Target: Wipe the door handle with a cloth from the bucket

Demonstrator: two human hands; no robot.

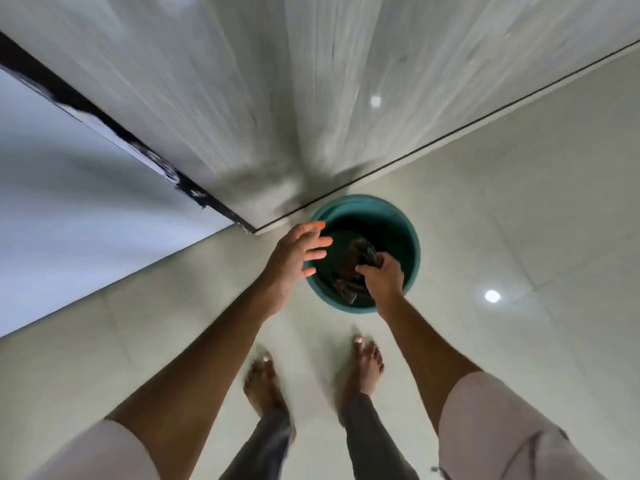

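A teal bucket [410,237] stands on the tiled floor beside the bottom corner of a pale door [214,109]. Inside it a dark cloth [360,254] hangs bunched, and my right hand [382,277] is closed around its upper part, over the bucket's near side. My left hand [298,259] hovers at the bucket's left rim with fingers spread and nothing in it. A small orange piece [317,224] sits on that rim just above my fingertips. The door handle is out of view.
The door's dark edge [104,123] runs diagonally to the upper left, with a pale wall [69,202] beyond it. My two bare feet [311,379] stand on glossy beige floor tiles [519,237] just short of the bucket.
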